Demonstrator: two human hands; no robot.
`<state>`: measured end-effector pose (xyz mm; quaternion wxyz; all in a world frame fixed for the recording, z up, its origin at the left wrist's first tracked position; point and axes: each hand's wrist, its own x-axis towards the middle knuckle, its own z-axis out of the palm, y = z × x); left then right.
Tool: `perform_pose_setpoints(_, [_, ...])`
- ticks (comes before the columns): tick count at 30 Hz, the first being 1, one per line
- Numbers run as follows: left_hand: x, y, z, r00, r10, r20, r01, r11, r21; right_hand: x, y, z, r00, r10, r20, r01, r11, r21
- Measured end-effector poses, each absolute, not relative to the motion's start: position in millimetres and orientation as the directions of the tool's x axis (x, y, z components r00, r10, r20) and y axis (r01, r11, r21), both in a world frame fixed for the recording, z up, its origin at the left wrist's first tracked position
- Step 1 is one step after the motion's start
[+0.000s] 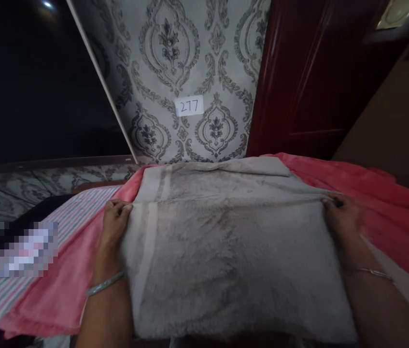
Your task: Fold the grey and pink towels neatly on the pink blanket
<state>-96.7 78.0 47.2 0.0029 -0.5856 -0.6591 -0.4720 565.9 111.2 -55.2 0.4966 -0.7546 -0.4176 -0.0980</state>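
Grey towel [226,251], centre frame on the pink blanket [400,227], appears soft, light and limp; left hand [114,220] and right hand [340,215] each pinch a fold corner closed.

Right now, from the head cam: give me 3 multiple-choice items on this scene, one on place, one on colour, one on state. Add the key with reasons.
1. Where does the grey towel lie?
A. on the pink blanket
B. on the bare floor
C. hung on the door

2. What colour is the blanket under it?
A. green
B. pink
C. black

3. How do the hands hold the towel?
A. both off it
B. only one on it
C. each pinching an edge

Key:
1 A, pink cloth shows around the towel on both sides.
2 B, the blanket reads pink-red left and right.
3 C, the left hand and the right hand each grip the fold line at opposite edges.
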Motion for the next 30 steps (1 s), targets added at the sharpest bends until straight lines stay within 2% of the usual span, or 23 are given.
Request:
perform_pose_setpoints(4, [-92.4, 79.8, 53.9, -0.237, 0.725, 0.647, 0.855, -0.161, 0.493, 555.4, 109.5, -45.6, 0.676, 0.525, 0.516, 0.638, -0.067, -0.767])
perform_pose_setpoints(7, [-90.1, 77.5, 59.8, -0.187, 0.709, 0.68, 0.87, -0.202, 0.451, 550.9, 107.6, -38.9, 0.659, 0.483, 0.577, 0.675, -0.04, -0.737])
perform_pose_setpoints(11, [-92.4, 74.5, 62.4, -0.25, 0.676, 0.693, 0.853, -0.185, 0.489, 548.8, 105.7, -32.4, 0.598, 0.392, 0.699, 0.743, 0.059, -0.667])
perform_pose_setpoints(13, [-93.5, 74.6, 60.7, -0.304, 0.681, 0.666, 0.833, -0.15, 0.533, 547.4, 105.9, -31.2, 0.591, 0.422, 0.687, 0.722, 0.101, -0.684])
perform_pose_setpoints(19, [-85.4, 78.7, 50.1, -0.383, 0.802, 0.458, 0.716, -0.055, 0.696, 535.8, 107.9, -31.0, 0.624, 0.516, 0.586, 0.619, 0.131, -0.774])
perform_pose_setpoints(24, [-80.7, 69.2, 66.3, -0.322, 0.811, 0.488, 0.768, -0.078, 0.636, 529.3, 90.5, -10.5, 0.64, 0.565, 0.52, 0.552, 0.131, -0.823])
perform_pose_setpoints(27, [-81.9, 53.6, 92.3, -0.263, 0.79, 0.554, 0.808, -0.133, 0.574, 533.5, 70.3, 16.1, 0.625, 0.593, 0.507, 0.541, 0.139, -0.829])
perform_pose_setpoints(30, [-81.9, 33.1, 122.3, -0.269, 0.75, 0.604, 0.806, -0.168, 0.567, 540.4, 46.0, 51.6, 0.623, 0.595, 0.507, 0.539, 0.143, -0.83])
